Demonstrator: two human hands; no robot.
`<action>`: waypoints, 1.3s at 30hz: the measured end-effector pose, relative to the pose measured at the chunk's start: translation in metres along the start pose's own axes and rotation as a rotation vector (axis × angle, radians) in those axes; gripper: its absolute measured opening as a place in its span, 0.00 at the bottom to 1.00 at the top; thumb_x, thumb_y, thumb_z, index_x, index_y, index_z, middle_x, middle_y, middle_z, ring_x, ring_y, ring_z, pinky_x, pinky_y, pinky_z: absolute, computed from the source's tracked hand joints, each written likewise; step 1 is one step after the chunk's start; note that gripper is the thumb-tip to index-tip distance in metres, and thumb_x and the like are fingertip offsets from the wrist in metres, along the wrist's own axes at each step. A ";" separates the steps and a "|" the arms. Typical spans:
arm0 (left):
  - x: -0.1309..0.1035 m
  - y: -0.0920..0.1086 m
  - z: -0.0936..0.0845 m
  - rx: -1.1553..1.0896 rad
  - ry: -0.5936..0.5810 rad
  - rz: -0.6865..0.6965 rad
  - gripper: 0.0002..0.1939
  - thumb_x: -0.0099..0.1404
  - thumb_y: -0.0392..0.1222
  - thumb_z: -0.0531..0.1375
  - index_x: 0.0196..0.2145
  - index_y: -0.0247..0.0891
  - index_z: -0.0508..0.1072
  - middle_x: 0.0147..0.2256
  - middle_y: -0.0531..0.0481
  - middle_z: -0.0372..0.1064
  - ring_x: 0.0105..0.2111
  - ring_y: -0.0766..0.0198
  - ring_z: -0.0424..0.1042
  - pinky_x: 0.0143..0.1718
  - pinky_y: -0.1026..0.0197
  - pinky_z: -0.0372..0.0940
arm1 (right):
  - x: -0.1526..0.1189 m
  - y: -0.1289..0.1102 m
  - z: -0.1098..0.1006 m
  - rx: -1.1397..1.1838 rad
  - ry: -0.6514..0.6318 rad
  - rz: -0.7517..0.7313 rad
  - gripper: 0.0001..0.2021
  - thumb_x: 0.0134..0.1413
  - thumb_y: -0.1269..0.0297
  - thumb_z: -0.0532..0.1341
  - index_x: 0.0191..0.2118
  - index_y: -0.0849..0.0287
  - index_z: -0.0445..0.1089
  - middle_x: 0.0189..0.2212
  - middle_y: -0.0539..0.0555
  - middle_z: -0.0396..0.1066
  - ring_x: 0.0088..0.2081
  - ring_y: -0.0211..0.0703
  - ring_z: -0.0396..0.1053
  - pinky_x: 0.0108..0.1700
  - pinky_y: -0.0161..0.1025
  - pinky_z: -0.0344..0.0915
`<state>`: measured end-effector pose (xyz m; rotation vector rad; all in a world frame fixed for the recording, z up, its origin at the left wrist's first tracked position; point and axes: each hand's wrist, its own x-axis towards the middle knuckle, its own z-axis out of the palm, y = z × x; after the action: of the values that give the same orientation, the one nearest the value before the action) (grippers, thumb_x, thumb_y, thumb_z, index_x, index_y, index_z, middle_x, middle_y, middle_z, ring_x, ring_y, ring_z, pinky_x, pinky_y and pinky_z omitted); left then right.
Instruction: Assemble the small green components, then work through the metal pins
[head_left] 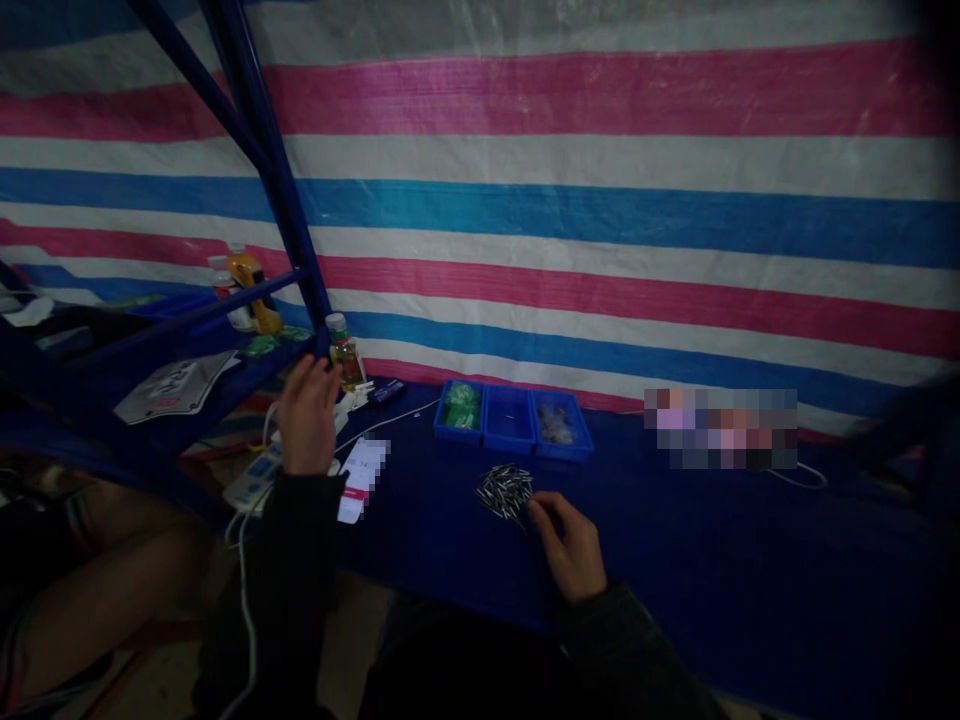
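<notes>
A heap of thin, dark metal pin-like pieces (505, 491) lies on the blue table. At its right edge is my right hand (571, 548), thumb and forefinger pinched together; whatever is between the fingertips is too small to make out. My left hand (308, 418) is raised at the table's left side, above a phone with a lit screen (361, 478) and a white power strip (257, 478). Its fingers point upward and nothing shows in them. Behind the heap stand three joined blue trays: one with green packets (460, 407), a middle tray (508, 416), and one with small clear pieces (556, 424).
A bottle (345, 355) and a small dark box (387, 391) stand behind my left hand. Blue metal posts (281, 200) rise at the left, beside another table with bottles (253, 290) and a printed bag (176, 386). Another person's leg (112, 610) is at lower left. White cables cross the left side.
</notes>
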<state>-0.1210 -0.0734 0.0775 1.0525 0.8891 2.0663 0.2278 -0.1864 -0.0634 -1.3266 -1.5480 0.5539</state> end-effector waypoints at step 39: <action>-0.176 -0.080 0.051 0.722 -0.997 0.066 0.10 0.66 0.43 0.64 0.45 0.40 0.81 0.32 0.50 0.75 0.28 0.66 0.67 0.33 0.63 0.65 | -0.002 0.010 0.009 -0.401 0.009 -0.296 0.11 0.70 0.64 0.55 0.36 0.55 0.72 0.34 0.54 0.75 0.37 0.46 0.70 0.42 0.44 0.58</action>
<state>0.0240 -0.1516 -0.0354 2.2061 1.0274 0.9470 0.2248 -0.1832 -0.0759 -1.3504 -1.8713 0.0502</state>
